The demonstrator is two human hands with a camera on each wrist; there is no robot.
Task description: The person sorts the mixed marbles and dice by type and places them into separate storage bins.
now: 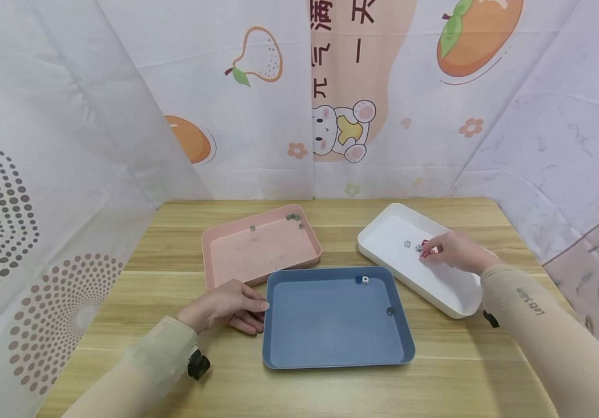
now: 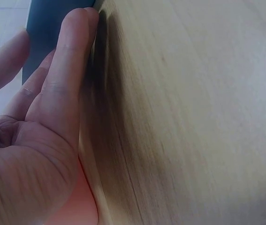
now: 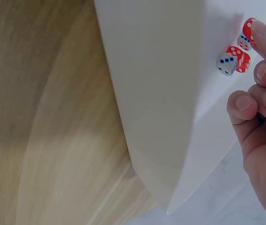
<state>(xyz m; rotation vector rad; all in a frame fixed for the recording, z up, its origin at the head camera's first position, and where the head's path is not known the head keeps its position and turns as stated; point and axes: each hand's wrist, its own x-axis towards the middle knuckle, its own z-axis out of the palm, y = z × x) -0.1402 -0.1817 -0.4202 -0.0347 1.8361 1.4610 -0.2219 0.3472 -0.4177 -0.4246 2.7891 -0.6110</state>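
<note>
My left hand (image 1: 233, 306) is at the left wall of the blue tray (image 1: 336, 364). Its thumb lies on the rim, and its fingers rest along the outside of the wall. A blue die (image 1: 359, 280), a white die (image 1: 365, 280) and a dark green round piece (image 1: 390, 311) lie in that tray. Over the white tray (image 1: 458, 293), my right hand (image 1: 456, 251) reaches down to a cluster of red and white dice. One fingertip touches a red die (image 3: 248, 29); whether another finger pinches it is hidden. Beside it are a white die (image 3: 226, 64) and another red die (image 3: 243, 63).
A pink tray (image 1: 262, 247) with several small greenish round pieces (image 1: 293, 216) stands behind the blue tray at the left. All three trays stand on a wooden table (image 1: 341, 397). A patterned curtain (image 1: 257, 128) hangs behind the table.
</note>
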